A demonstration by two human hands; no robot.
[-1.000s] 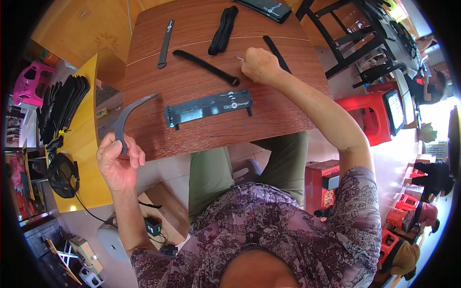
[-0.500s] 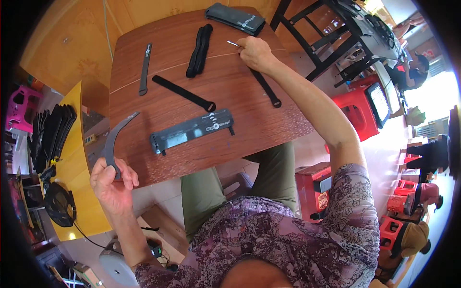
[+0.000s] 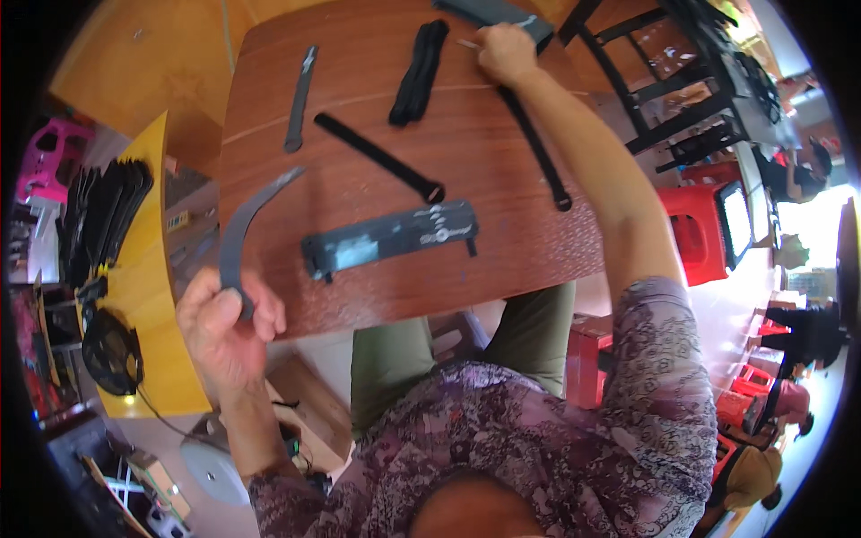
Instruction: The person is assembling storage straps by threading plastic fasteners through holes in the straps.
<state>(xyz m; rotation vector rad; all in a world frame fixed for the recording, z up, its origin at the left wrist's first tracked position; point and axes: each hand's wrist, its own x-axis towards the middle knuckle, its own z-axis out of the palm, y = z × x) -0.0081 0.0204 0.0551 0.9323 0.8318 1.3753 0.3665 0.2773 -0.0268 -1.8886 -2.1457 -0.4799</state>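
Note:
My left hand (image 3: 231, 327) pinches the lower end of a grey strap (image 3: 238, 233), which curves upward over the table's near left edge. At the far right of the table, my right hand (image 3: 508, 54) is closed on a thin, pale-tipped stick (image 3: 468, 44), perhaps a pen; its kind is unclear. Just below that hand lies a black strap (image 3: 535, 148) with a looped end. Mid-table are another black strap (image 3: 381, 157), a grey strap (image 3: 302, 99) and a folded black strap bundle (image 3: 419, 72). Nearer me sits a flat grey printed pouch (image 3: 386, 239).
A folded grey bundle (image 3: 543, 30) rests by the far edge of the brown table (image 3: 350, 206). Left of it stands a yellow board (image 3: 148, 314) with black straps (image 3: 108, 215). On the right are a red stool (image 3: 695, 233) and a black frame (image 3: 628, 81); other people sit beyond.
The whole view has shifted, so the table sits higher and further right. My right hand has moved toward the far edge, uncovering more of the black strap. My left hand keeps the grey strap.

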